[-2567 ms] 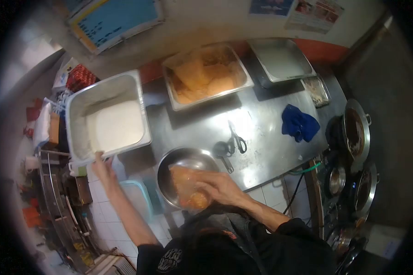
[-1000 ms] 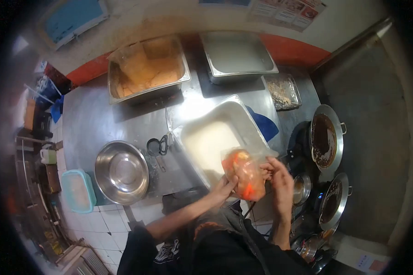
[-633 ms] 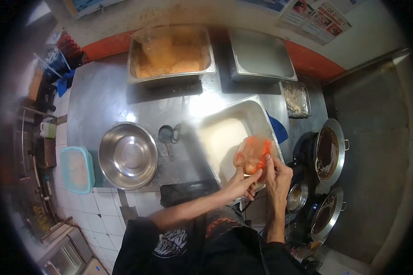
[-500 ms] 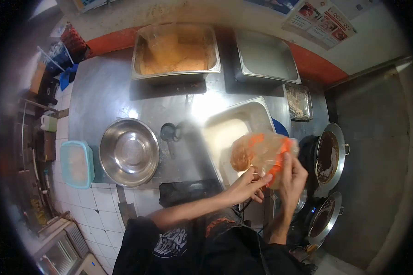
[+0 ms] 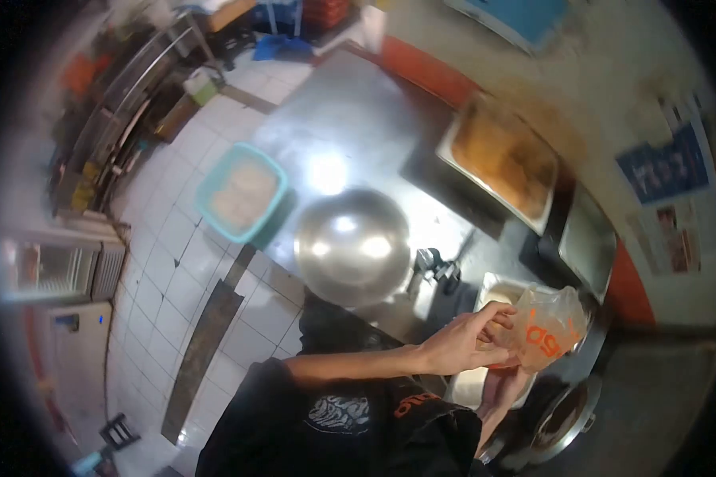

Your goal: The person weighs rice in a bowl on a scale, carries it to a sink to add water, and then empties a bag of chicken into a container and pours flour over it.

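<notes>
View swung left since half a second ago: the steel bowl (image 5: 354, 246) now sits centre and the teal container (image 5: 243, 191) far left. The plastic bag (image 5: 550, 330) remains at near right above the white-filled tray (image 5: 493, 290). Left hand (image 5: 461, 343) pinches the bag's left edge, fingers closed. Right hand (image 5: 505, 387) lies beneath the bag, touching it; its grip cannot be told. The tray of orange-brown pieces (image 5: 505, 159) stands far right.

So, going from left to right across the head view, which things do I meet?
Teal tub → metal bowl → scissors → plastic bag, gripped by the left hand.
</notes>
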`<state>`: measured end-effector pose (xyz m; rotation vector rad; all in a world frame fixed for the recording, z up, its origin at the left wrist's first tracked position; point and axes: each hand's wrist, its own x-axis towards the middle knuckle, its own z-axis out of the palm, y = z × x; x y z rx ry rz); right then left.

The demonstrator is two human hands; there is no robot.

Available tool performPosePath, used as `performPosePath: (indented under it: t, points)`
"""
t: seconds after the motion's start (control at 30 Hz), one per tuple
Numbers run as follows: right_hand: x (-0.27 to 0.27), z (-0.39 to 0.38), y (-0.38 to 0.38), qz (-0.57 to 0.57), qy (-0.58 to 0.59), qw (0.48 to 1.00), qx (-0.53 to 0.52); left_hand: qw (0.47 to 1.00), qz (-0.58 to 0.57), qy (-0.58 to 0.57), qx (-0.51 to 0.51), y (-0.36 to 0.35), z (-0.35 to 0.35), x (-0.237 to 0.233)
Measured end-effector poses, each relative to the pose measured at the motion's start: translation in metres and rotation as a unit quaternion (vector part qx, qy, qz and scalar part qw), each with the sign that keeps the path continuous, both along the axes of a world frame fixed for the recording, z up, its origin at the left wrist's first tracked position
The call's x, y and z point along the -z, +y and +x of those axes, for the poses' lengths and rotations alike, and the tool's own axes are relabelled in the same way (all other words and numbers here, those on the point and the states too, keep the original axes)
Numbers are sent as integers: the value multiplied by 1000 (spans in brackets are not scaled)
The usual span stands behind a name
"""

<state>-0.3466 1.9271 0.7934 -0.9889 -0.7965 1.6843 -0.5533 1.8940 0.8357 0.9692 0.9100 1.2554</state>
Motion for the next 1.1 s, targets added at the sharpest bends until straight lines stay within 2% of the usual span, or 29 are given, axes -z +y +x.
performPosePath:
  t: [0.07,0.1,0.13,0.2,0.23,0.27,0.33,0.43,0.47,0.5,0.53,0.57,0.63,0.67,0.73,0.77,0.87,0.93,1.0,1.03,1.07,1.1]
  points:
    - [6,-62,2,36,-12,999,-39,997,22,43,-64,-13,-49,5]
    - [7,-93,3,67,-28,996,-54,979,90,116,-143,-24,-76,3]
    - [4,-126,3,74,-23,995,-64,976,96,120,-154,-32,-104,1]
    - [-3,-183,7,87,11,978,-190,960,86,143,-226,-45,-155,-3]
    - [5,-210,9,54,15,976,-209,984,-23,34,-175,-55,-185,-5]
    - [15,-234,11,106,11,964,-245,960,15,102,-260,-58,-210,10]
    - [12,-278,11,40,-43,958,-280,932,22,112,-344,-73,-271,3]
    - [-23,-332,-8,30,-90,943,-320,865,-2,161,-475,-101,-375,11]
    - [-24,-340,-10,28,-95,943,-318,839,-34,159,-519,-109,-412,11]
    - [-24,-344,-12,23,-142,946,-290,811,-5,176,-558,-116,-454,42]
    - [-24,-342,-12,17,-190,946,-261,801,-29,126,-584,-121,-482,41]
    - [-21,-342,-12,0,-186,955,-232,794,-43,130,-592,-124,-514,65]
    - [-17,-337,-8,-13,-204,958,-199,776,-71,192,-596,-125,-569,142]
    - [-15,-337,-5,-17,-213,962,-171,782,-72,190,-589,-120,-592,170]
    - [-20,-332,-4,-19,-218,965,-148,783,-159,229,-556,-116,-614,224]
    - [-20,-330,-2,-5,-213,966,-145,792,-160,229,-543,-113,-618,254]
    - [-23,-325,-5,-2,-218,970,-106,802,-206,289,-480,-107,-632,337]
    - [-26,-317,-7,12,-217,971,-100,777,-346,390,-354,-112,-639,381]
    - [-31,-306,-14,15,-260,963,-71,824,-370,234,-360,-111,-648,339]
    - [-33,-299,-17,4,-319,946,-55,840,-258,229,-418,-130,-675,396]
    - [-33,-287,-21,-10,-377,925,-39,794,-245,366,-418,-128,-656,316]
    - [-25,-269,-25,5,-438,898,-34,803,-213,333,-446,-134,-653,279]
